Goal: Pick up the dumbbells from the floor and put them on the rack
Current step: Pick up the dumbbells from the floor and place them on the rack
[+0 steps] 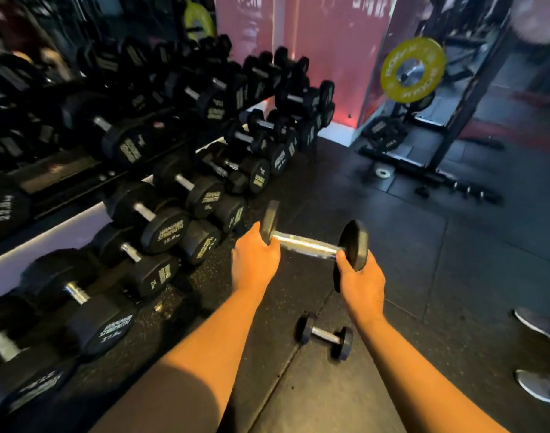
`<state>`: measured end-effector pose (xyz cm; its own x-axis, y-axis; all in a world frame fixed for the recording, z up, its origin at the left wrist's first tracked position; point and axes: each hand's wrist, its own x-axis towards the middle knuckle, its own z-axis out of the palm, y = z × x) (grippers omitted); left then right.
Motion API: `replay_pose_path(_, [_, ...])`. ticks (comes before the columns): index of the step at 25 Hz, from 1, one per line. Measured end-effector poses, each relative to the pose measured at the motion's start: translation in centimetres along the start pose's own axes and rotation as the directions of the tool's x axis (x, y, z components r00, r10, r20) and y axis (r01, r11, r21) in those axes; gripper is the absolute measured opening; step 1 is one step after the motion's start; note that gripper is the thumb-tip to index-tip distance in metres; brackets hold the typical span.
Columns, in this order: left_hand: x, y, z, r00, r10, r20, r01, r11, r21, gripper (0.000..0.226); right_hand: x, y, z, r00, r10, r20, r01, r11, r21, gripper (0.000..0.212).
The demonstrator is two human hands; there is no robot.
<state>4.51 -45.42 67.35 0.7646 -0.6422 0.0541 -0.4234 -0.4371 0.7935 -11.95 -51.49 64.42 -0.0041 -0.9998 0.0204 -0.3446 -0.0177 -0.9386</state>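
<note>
I hold a small black dumbbell with a chrome handle level in the air, above the floor. My left hand grips its left head and my right hand grips its right head. A second small dumbbell lies on the dark rubber floor below, between my forearms. The dumbbell rack runs along the left, its tiers filled with several black dumbbells, to the left of the held one.
A row of larger dumbbells sits low along the rack's front. A squat rack with a yellow weight plate stands at the back right. Two grey shoes show at the right edge. Open floor lies between.
</note>
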Motion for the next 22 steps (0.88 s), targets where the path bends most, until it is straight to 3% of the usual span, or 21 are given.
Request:
replay_pose_path(8, [2.5,-4.5,-12.8,0.980,-0.064,-0.191,0.050,0.996,-0.078,0.020,-5.5,-8.7,8.7,0.972,-0.160,0.170,0.143,0.984,0.107,0.028])
replay_pose_path(12, [2.1,-10.5,-24.0,0.942,-0.104,-0.318,0.068,0.990,-0.123,0.015,-12.9,-14.1,16.9,0.934,-0.232,0.273,0.196,0.969,0.151,0.021])
replay_pose_path(17, [1.6,-19.5,-40.3,0.839,-0.171,-0.516,0.119,0.984,-0.133,0.024,-24.8,-21.1,29.8,0.832,-0.335,0.442,0.226,0.933,0.281,0.022])
replay_pose_path(22, [0.9,-29.5,-55.6,0.626,-0.280,-0.727,0.249,0.956,-0.154,0.017,-36.9,-28.4,43.5,0.654,-0.449,0.609,0.296,0.893,0.340,0.028])
